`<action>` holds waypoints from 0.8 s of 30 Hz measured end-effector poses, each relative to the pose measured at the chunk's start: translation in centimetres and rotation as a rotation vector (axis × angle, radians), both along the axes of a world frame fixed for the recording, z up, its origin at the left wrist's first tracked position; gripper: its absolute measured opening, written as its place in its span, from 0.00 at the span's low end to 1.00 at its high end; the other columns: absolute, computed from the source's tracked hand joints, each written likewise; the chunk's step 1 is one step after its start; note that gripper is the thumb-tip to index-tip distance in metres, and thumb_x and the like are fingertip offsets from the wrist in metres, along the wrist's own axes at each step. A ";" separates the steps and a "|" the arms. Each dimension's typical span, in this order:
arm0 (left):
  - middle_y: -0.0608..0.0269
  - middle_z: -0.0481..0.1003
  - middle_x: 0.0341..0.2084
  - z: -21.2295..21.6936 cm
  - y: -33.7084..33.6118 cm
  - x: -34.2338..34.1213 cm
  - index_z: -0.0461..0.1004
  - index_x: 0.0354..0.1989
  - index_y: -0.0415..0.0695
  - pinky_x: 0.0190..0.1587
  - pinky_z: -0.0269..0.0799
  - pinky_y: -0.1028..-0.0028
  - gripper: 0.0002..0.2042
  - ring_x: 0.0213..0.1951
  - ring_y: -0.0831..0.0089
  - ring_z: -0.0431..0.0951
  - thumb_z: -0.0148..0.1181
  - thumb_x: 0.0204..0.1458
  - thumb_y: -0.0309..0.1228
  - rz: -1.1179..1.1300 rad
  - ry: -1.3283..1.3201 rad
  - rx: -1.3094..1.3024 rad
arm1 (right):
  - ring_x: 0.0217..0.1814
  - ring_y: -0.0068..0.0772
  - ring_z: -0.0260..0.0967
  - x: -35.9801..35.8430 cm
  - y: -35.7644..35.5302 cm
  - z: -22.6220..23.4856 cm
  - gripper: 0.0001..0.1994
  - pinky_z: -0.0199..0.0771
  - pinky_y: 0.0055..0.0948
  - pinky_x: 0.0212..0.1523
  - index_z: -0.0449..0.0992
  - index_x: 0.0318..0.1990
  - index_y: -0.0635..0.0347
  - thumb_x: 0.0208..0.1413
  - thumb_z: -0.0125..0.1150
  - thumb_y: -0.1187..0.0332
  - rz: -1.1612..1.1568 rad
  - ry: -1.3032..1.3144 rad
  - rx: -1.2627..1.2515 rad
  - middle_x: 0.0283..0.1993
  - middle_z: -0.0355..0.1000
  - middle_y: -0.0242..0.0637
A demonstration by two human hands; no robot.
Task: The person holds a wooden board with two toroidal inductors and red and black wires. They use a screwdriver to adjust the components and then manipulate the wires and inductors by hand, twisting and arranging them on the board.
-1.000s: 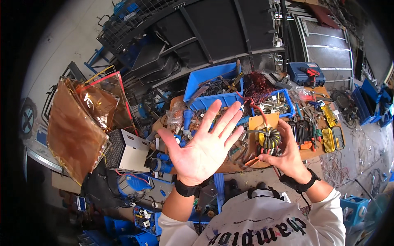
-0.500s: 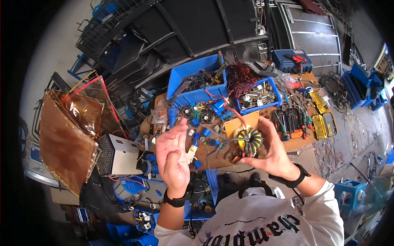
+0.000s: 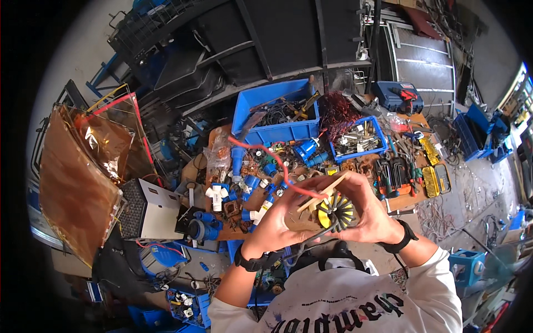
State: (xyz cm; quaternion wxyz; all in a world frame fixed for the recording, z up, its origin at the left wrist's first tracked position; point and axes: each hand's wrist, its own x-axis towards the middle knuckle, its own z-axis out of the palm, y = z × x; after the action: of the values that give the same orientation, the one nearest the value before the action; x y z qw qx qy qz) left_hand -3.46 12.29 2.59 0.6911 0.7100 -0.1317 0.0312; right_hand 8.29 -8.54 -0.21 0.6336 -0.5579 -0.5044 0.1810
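Observation:
A toroidal coil (image 3: 336,214), with a yellow core and thick black turns, is held up over the front of the workbench. It sits against a flat tan board (image 3: 340,181), now seen nearly edge-on. My right hand (image 3: 371,213) grips the coil and board from the right. My left hand (image 3: 272,225) curves round from the left, its fingertips behind the board and its thumb below near the black lead; its exact contact is partly hidden. A thick red wire (image 3: 261,147) runs up and left from the coil.
Behind the hands stand a blue bin (image 3: 277,136) of cables and a blue tray (image 3: 360,139) of metal parts. Hand tools and a yellow case (image 3: 431,182) lie to the right. Blue plugs (image 3: 237,161) and scraps cover the left. A white-sided box (image 3: 161,213) stands farther left.
My left hand has moved right from its raised, empty position to the coil. The coil and board have tilted and dropped slightly, and the red wire now swings out to the left.

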 end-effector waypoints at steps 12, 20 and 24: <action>0.56 0.65 0.62 -2.1 6.0 -1.5 0.58 0.70 0.41 0.65 0.63 0.65 0.52 0.64 0.65 0.67 0.83 0.36 0.40 -0.114 0.001 -0.007 | 0.77 0.52 0.53 -3.5 6.1 4.2 0.48 0.24 0.63 0.77 0.54 0.69 0.49 0.40 0.80 0.68 -0.010 -0.386 -0.113 0.74 0.59 0.45; 0.58 0.68 0.52 -4.3 7.9 -0.6 0.60 0.62 0.43 0.55 0.70 0.66 0.46 0.55 0.66 0.71 0.85 0.35 0.38 0.208 -0.251 0.101 | 0.65 0.48 0.67 -5.1 6.3 6.8 0.31 0.69 0.41 0.62 0.66 0.62 0.63 0.48 0.69 0.77 -0.295 -0.372 -0.120 0.63 0.67 0.49; 0.58 0.69 0.51 -3.6 7.4 -1.0 0.58 0.61 0.44 0.52 0.73 0.69 0.44 0.50 0.69 0.75 0.83 0.37 0.32 0.309 -0.235 0.034 | 0.41 0.35 0.75 -7.7 6.1 6.8 0.14 0.76 0.33 0.42 0.71 0.46 0.65 0.57 0.67 0.68 -0.477 -0.065 -0.132 0.44 0.73 0.43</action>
State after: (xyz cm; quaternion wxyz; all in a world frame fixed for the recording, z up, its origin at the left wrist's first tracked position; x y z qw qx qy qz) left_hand -4.43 19.71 -1.00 0.6459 0.7247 -0.1015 0.2175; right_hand 0.63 -2.43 6.56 0.6041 -0.7069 -0.3657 0.0409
